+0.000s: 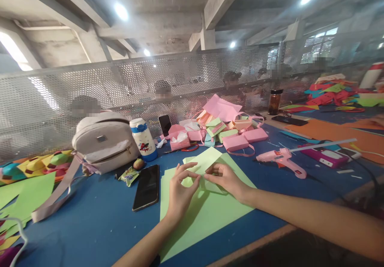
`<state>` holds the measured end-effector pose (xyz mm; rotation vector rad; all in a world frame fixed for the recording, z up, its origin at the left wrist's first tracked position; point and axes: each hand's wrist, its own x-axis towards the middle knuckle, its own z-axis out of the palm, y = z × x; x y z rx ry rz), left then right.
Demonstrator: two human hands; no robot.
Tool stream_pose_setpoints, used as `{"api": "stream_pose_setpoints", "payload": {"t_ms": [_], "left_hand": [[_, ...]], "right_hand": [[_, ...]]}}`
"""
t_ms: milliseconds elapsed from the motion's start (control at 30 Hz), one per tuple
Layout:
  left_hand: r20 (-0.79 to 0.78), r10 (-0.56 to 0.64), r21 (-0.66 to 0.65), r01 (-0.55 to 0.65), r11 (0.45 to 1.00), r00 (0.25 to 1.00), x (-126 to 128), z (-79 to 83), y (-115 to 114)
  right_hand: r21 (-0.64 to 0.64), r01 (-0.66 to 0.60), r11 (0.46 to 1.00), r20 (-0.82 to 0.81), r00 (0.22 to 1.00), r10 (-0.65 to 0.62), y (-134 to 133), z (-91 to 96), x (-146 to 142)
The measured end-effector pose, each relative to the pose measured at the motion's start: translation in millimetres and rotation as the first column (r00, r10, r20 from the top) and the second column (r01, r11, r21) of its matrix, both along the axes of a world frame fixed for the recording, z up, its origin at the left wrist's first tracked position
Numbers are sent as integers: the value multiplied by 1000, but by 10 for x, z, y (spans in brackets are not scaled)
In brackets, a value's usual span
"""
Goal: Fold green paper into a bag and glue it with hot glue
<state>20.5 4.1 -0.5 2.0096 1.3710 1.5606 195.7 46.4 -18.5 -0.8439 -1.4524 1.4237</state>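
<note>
A folded piece of light green paper [210, 158] is held up between my two hands, above larger light green sheets [192, 227] stacked on the table. My left hand [183, 185] has its thumb and index finger pinched together at the near edge of the folded piece. From the other side my right hand [225, 179] pinches the same piece, thumb and fingers closed close to the left fingertips. Part of the folded piece is hidden behind my fingers. A black phone [147, 187] lies just left of the sheets.
Right of the sheets lies a pink glue gun [282, 161] with a long glue stick. Behind them is a pile of pink and green paper boxes [237, 141]. A backpack [105, 139] and a bottle [144, 139] stand at the left, before a perforated metal screen [126, 79].
</note>
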Motion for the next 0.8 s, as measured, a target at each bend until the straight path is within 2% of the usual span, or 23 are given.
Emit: {"api": "stream_pose_setpoints", "payload": {"t_ms": [267, 533, 800], "left_hand": [[-15, 1, 23, -1, 1000, 1000, -37, 42, 5], [-153, 36, 115, -18, 993, 988, -54, 7, 21], [-185, 79, 171, -47, 984, 979, -92, -5, 20]], "right_hand": [[26, -20, 999, 10, 1000, 20, 6, 43, -2], [43, 6, 999, 5, 1000, -7, 27, 39, 22], [-10, 9, 1000, -71, 997, -9, 21, 53, 15]]}}
